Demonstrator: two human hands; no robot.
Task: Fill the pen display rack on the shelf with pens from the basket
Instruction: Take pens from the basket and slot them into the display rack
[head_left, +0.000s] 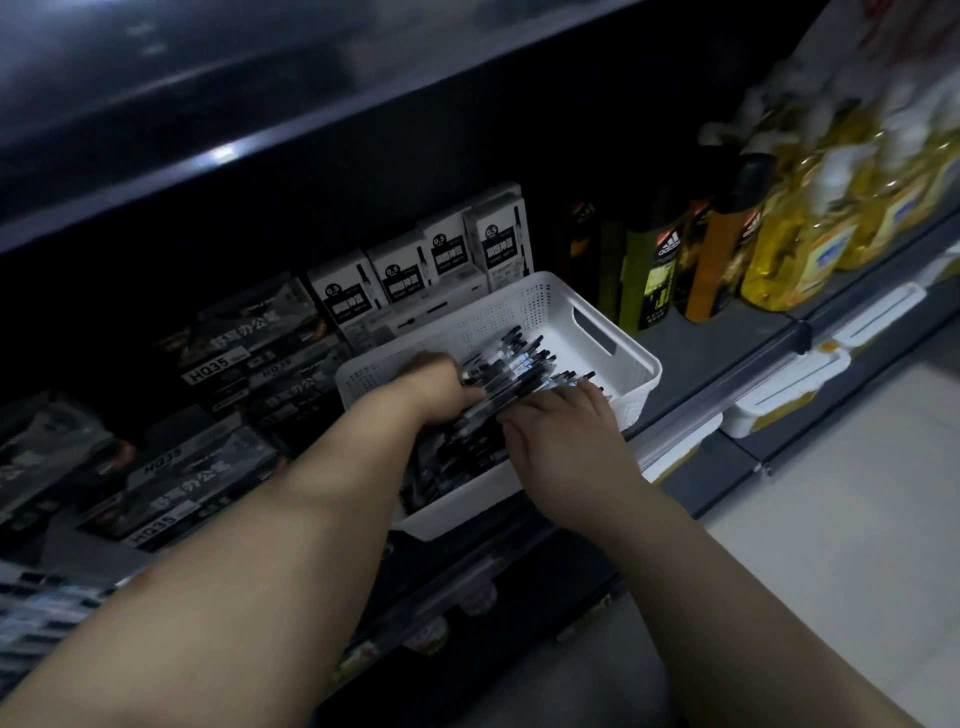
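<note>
Reaching into the white basket (636, 364) with both hands, the person is gathering pens (519, 361), which lie heaped inside it. The pens' long axes run along the basket's length, towards the end wall with the handle slot.

The left hand (436, 387) is at the basket's left wall, its fingers (467, 397) curled down round a bundle of the pens. The right hand (566, 436) comes over the basket's near rim. Its fingers (584, 392) are spread and almost straight, laid flat on top of the heap and gripping nothing.

The basket sits on the shelf (701, 338), jutting over the front edge. Just behind its far wall stand white cartons marked 0.5 (447, 249), which look like the pen display to be filled, though in this dim light I cannot tell where the open slots are.

From the fingers, that display lies up and away, beyond the basket's far wall, and the left hand is the nearer. I judge the bundle will have to be lifted clear of the wall and turned on end before it goes in. Loose pens could slip from the bundle on the way.

Dark boxes marked HQ35 (228, 358) lie left of the basket, and bottles (800, 249) stand to its right.
</note>
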